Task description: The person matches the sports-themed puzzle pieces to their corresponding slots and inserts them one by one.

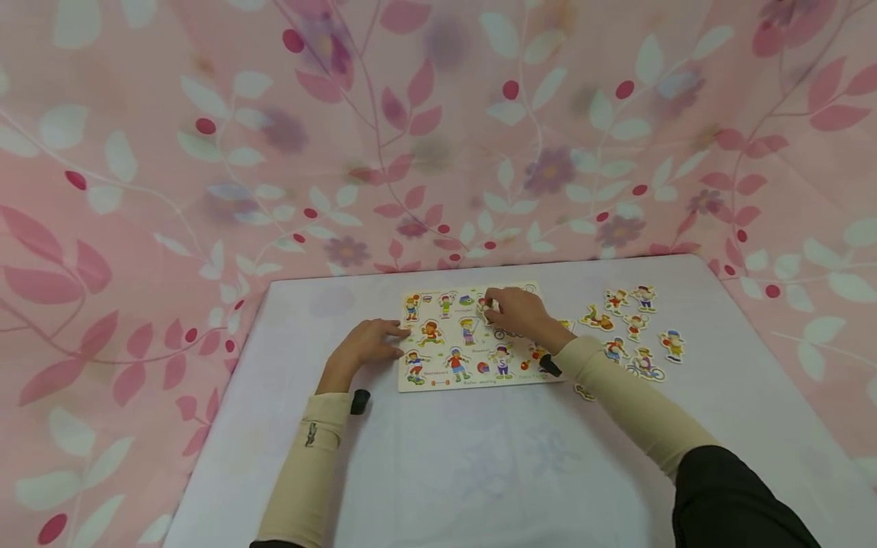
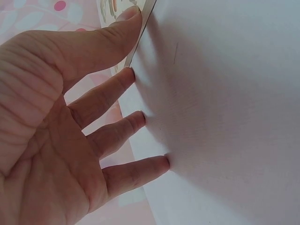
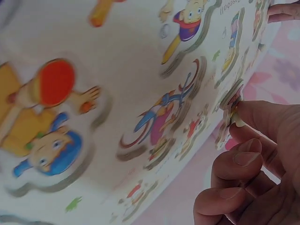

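Note:
A flat puzzle board (image 1: 437, 356) printed with cartoon children playing sports lies on the white table. My left hand (image 1: 370, 342) is at its left edge, fingers spread. In the left wrist view the thumb (image 2: 126, 37) rests on the board's edge, and the other fingertips touch the tablecloth. Over the upper right part of the board, my right hand (image 1: 518, 310) pinches a small puzzle piece (image 3: 227, 117) between thumb and forefinger. The piece is close over the board and partly hidden by the fingers. Some pictures on the board's right side are covered by the right hand and forearm.
Several loose puzzle pieces (image 1: 645, 365) lie scattered to the right of the board. Another piece (image 1: 585, 392) shows partly below my right forearm. A pink floral cloth (image 1: 438, 152) hangs behind the white-covered table (image 1: 479, 472).

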The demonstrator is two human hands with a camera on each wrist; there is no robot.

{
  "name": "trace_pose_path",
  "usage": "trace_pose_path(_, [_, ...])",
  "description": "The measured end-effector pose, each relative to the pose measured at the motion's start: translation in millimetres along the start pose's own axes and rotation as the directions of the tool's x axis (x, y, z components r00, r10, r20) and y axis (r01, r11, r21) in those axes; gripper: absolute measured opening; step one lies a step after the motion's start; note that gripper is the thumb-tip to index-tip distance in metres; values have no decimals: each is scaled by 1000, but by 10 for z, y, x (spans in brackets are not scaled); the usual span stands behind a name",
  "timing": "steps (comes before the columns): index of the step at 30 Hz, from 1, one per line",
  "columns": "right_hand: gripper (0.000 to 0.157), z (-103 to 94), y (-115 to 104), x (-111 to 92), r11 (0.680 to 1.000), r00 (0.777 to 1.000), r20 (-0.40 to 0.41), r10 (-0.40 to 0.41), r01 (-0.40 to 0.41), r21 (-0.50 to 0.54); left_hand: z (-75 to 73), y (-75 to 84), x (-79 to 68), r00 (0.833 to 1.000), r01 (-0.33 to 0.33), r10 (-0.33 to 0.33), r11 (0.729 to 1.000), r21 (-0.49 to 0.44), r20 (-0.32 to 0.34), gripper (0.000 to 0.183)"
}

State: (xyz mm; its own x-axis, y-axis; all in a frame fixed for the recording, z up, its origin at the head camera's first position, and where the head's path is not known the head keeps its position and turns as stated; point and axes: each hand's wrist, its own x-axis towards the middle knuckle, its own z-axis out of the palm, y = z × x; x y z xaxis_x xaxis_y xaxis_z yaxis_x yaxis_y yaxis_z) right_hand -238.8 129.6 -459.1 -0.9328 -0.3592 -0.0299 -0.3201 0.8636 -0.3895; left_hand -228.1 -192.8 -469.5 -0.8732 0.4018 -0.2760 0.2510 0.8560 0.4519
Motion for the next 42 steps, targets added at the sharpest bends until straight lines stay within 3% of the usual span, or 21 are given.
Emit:
trace_pose_path(7, [17, 78, -111, 200, 1000, 1000, -19, -11, 12, 15, 6, -1, -1, 1000, 3, -3, 1000, 4, -2, 48])
trace_pose_path(18, [15, 229, -264, 493, 1000, 1000, 14, 21, -21, -6, 14, -14, -3, 1000, -4, 4, 1000, -1, -11, 48])
trace_pose_path(26, [13, 304, -416, 592, 1000, 1000, 18, 6, -6, -20, 55, -45, 33, 1000, 3, -3, 1000, 6, -22, 47])
trace_pose_path(42, [11, 425, -443, 725, 998, 1000, 27, 7, -5, -58, 75, -12, 33, 999, 28, -28, 1000, 11, -28, 48])
